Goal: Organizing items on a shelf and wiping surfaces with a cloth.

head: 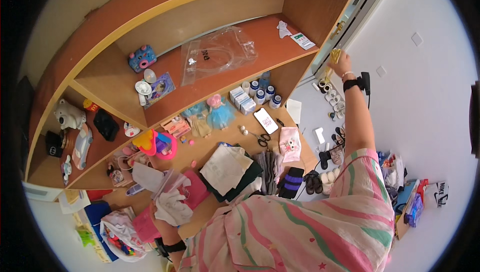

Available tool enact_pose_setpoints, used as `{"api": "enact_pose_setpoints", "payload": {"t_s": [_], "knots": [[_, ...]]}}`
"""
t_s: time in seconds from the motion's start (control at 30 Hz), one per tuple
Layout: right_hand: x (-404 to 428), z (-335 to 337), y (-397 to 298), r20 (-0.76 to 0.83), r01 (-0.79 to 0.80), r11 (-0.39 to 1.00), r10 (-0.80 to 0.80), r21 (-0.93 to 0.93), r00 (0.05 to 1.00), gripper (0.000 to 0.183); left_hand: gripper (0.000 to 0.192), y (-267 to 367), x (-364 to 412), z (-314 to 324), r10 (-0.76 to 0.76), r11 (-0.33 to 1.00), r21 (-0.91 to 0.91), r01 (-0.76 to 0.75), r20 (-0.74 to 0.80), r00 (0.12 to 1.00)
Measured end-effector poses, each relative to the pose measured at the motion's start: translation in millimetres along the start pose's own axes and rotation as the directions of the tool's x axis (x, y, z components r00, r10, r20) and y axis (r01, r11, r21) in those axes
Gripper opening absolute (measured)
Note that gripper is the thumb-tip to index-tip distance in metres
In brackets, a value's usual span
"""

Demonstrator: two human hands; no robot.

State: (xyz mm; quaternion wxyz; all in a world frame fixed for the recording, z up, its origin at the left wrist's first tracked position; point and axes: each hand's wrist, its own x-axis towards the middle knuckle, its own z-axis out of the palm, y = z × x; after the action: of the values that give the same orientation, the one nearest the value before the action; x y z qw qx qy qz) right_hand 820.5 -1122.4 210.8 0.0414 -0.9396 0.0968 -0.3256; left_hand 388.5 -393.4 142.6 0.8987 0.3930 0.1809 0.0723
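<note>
My right hand [343, 64] is stretched far out to the right, near the door frame, with its fingers closed around a crumpled yellow thing [335, 57] whose kind I cannot make out. At the lower left, my left hand [153, 209] is mostly covered by a bunched white cloth [173, 207], which it appears to grip. A clear plastic bag [170, 186] rises just above that cloth. Behind them lies a pink case [196, 187]. Folded white cloth [221, 169] rests on dark green fabric [253, 176] in front of me, beside grey ribbed fabric [267, 169].
Black-handled scissors [264, 139], a phone [266, 120] and a doll [220, 112] lie on the wooden desk [240, 129]. Several blue-and-white cans [259, 96] stand under the shelf [270, 43]. Shoes [330, 178] line the floor at right. A toy-filled bag [122, 236] sits lower left.
</note>
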Motion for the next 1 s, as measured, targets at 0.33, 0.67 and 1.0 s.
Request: {"api": "enact_pose_setpoints", "payload": {"t_s": [0.33,0.67,1.0], "knots": [[-14,-161,-226,-0.093,0.359,0.843,-0.352,0.4,0.931,0.016,0.045,-6,-11,-4,0.031,0.999,0.035,-0.028,-0.085,0.996],[87,-66,-248,0.405,0.299,0.941,-0.215,-0.156,0.888,0.033,0.046,-3,-17,-23,0.11,0.994,0.022,-0.107,-0.211,0.971],[-62,-177,-286,-0.089,0.383,0.709,-0.415,0.592,0.905,0.023,0.05,-40,-30,-56,-0.097,0.985,-0.149,0.089,-0.051,0.994]]}}
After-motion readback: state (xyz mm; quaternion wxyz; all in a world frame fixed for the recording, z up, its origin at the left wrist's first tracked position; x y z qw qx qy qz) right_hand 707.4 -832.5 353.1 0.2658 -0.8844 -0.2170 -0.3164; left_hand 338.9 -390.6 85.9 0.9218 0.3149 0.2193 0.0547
